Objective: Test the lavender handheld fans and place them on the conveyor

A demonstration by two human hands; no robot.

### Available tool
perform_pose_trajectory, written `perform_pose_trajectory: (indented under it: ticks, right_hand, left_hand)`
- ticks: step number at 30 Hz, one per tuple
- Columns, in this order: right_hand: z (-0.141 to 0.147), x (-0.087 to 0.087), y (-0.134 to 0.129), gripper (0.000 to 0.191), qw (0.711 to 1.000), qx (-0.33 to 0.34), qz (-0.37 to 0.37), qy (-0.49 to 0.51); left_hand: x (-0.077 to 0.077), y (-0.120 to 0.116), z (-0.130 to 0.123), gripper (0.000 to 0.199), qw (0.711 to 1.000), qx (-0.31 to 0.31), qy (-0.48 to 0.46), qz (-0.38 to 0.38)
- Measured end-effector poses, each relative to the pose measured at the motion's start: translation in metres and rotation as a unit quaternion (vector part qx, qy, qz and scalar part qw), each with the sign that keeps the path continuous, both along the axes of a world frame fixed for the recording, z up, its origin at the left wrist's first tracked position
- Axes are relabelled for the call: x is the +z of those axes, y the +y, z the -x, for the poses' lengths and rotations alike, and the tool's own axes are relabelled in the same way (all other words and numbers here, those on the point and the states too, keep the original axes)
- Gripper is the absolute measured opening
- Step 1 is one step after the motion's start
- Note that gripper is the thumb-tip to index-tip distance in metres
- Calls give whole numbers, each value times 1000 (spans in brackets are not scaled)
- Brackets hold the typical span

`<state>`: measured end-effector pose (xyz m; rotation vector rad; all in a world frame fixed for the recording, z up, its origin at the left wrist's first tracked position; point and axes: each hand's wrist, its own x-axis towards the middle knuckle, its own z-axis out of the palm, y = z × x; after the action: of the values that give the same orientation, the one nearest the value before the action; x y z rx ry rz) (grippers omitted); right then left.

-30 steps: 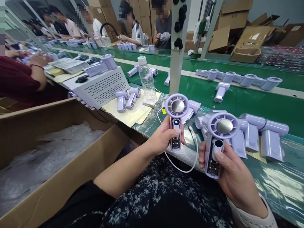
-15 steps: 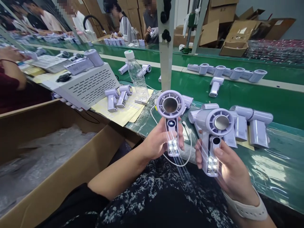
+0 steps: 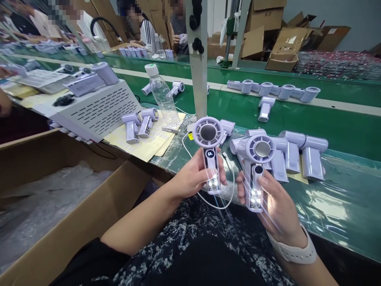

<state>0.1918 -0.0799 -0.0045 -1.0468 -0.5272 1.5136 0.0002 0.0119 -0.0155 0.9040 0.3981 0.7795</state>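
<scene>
Work line with green surface; several people (image 3: pixel 144 33) are seated or standing on the far side, cardboard boxes (image 3: pixel 281 47) stacked behind. A white post (image 3: pixel 199 85) rises from the near counter (image 3: pixel 345 190).

Left hand (image 3: pixel 198 174): closed around the handle of a lilac handheld fan (image 3: pixel 208 134), thumb across the handle front. Fan upright, round silver-centred head facing the wearer; small display lit, white lights glowing lower on the handle.

Right hand (image 3: pixel 275 198): gripping a second lilac fan (image 3: pixel 260 149), thumb beside its round display, which reads dark. White lights glow on this handle too. Both fans are held above the counter's near edge, side by side and apart. Pale wristband (image 3: pixel 297 251) on right wrist.

White cable (image 3: pixel 233 186) loops below and around the left hand. Right of centre: cluster of further fans (image 3: pixel 313 159) on the counter. Left: two fans (image 3: pixel 131 128) on yellow sheets (image 3: pixel 143 149), a clear bottle (image 3: pixel 163 97) and a slotted grey unit (image 3: pixel 102 107). Lower left: open carton (image 3: pixel 89 212) containing clear plastic (image 3: pixel 56 206).
</scene>
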Motion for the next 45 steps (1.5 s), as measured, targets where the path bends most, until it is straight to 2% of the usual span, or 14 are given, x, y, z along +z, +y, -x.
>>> perform_pose_trajectory:
  ticks: [3, 7, 12, 21, 28, 37, 45]
  right_hand:
    - [0, 1, 0, 32, 1000, -27, 6, -12]
    - [-1, 2, 0, 33, 999, -41, 3, -20]
    - [-2, 4, -2, 33, 999, -38, 15, -26]
    - [0, 4, -1, 38, 998, -40, 28, -32]
    - [-3, -1, -4, 39, 999, -44, 23, -9]
    - [-5, -3, -5, 39, 998, -60, 37, -1]
    - [-6, -3, -6, 38, 998, -53, 32, 17]
  left_hand:
    - [-3, 2, -2, 40, 998, 8, 49, -29]
    - [-5, 2, -3, 40, 995, -45, 72, -54]
    - [-1, -2, -5, 47, 996, -21, 72, -39]
    - [3, -2, -4, 45, 996, -19, 67, -59]
    - [14, -1, -5, 40, 985, -6, 168, -47]
    - [6, -2, -7, 53, 988, -43, 146, -40]
    - [13, -2, -7, 43, 983, -30, 171, -50]
